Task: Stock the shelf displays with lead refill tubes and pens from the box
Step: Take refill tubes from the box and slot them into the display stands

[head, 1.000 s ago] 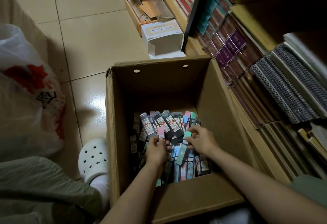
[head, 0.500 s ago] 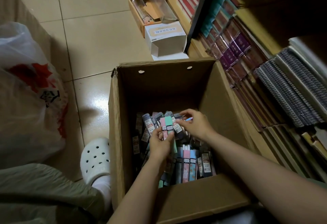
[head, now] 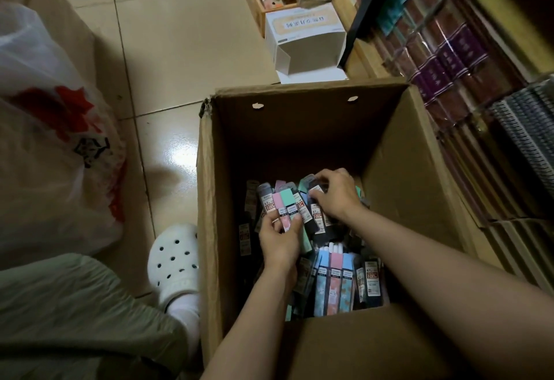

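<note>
Both hands down inside the open cardboard box [head: 398, 151], which stands on the tiled floor [head: 186, 49].

Left hand [head: 280, 241]: fingers and thumb curled round a fanned bunch of lead refill tubes [head: 286, 204], gripped at their lower ends. The bunch stands up out of the hand, tilted slightly; dark, pink and mint-green tubes show, several with price labels.

Right hand [head: 335, 195]: just beside the left, a little farther in. Fingers bent, fingertips [head: 314, 196] pinching the top of a dark tube at the right edge of the bunch. Whether that tube belongs to the held bunch or lies loose, I cannot tell.

Below and nearer than both hands: a loose heap of more tubes [head: 335, 283] on the box bottom, blue and pink ones lying side by side.

Right of the right forearm: shelves [head: 479, 85] of notebooks, close against the box wall.

Left of the left forearm, outside the box: a white clog [head: 174, 262], and beyond it a plastic bag [head: 51, 127].

Past the box: a small white carton [head: 305, 37].
</note>
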Motion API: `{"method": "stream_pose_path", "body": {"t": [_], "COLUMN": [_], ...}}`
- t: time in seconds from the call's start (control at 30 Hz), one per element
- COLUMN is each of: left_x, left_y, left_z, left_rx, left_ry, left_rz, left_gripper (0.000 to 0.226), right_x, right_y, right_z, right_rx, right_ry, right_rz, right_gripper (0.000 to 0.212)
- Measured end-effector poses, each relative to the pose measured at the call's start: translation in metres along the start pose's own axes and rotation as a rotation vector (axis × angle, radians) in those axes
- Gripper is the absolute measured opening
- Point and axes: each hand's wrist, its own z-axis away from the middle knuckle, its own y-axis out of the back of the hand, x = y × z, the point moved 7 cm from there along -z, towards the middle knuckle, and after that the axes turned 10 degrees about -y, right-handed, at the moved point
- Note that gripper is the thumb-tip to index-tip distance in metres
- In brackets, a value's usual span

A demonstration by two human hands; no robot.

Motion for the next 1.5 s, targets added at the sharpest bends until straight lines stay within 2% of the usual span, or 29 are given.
{"method": "stream_pose_path", "body": {"t": [0.1,0.23,0.37,0.5,0.6,0.73,0.87,0.93,1.07,1.27,1.4,1.5], "left_x": [0.003,0.03,0.086,0.153,0.201,0.243,0.258,0.263,0.272,0.287,0.306,0.328], "left_y": [-0.003,-0.024,-0.075,-0.138,-0.176,-0.21,-0.226,-0.234,-0.253,-0.28,-0.295,-0.302], "left_z": [0.004,0.017,0.042,0.085,0.123,0.172,0.205,0.215,0.233,0.247,0.25,0.248], "left_rx": [-0.027,-0.117,-0.317,-0.589,-0.733,-0.864,-0.997,-1.036,-1.088,-1.156,-1.141,-1.137], "left_ry": [-0.017,-0.092,-0.263,-0.392,-0.462,-0.51,-0.521,-0.51,-0.46,-0.448,-0.46,-0.536], "left_rz": [-0.094,-0.204,-0.315,-0.447,-0.5,-0.572,-0.55,-0.508,-0.406,-0.296,-0.213,-0.213], "left_gripper": [0.033,0.03,0.027,0.035,0.04,0.038,0.035,0.033,0.047,0.033,0.036,0.036], "right_x": [0.01,0.022,0.017,-0.001,-0.006,0.002,0.015,0.018,0.02,0.022,0.015,0.002], "right_y": [0.017,0.061,0.146,0.249,0.313,0.367,0.404,0.421,0.454,0.503,0.538,0.56], "right_z": [0.014,0.044,0.079,0.136,0.182,0.229,0.26,0.274,0.297,0.318,0.318,0.31], "right_rx": [0.005,0.054,0.194,0.384,0.52,0.632,0.716,0.775,0.867,0.978,1.055,1.095], "right_ry": [-0.017,0.026,0.112,0.2,0.264,0.297,0.256,0.242,0.212,0.148,0.119,0.126], "right_rz": [-0.199,-0.283,-0.295,-0.26,-0.26,-0.244,-0.238,-0.217,-0.203,-0.162,-0.134,-0.119], "right_gripper": [0.02,0.035,0.035,0.036,0.033,0.028,0.023,0.023,0.022,0.022,0.022,0.022]}}
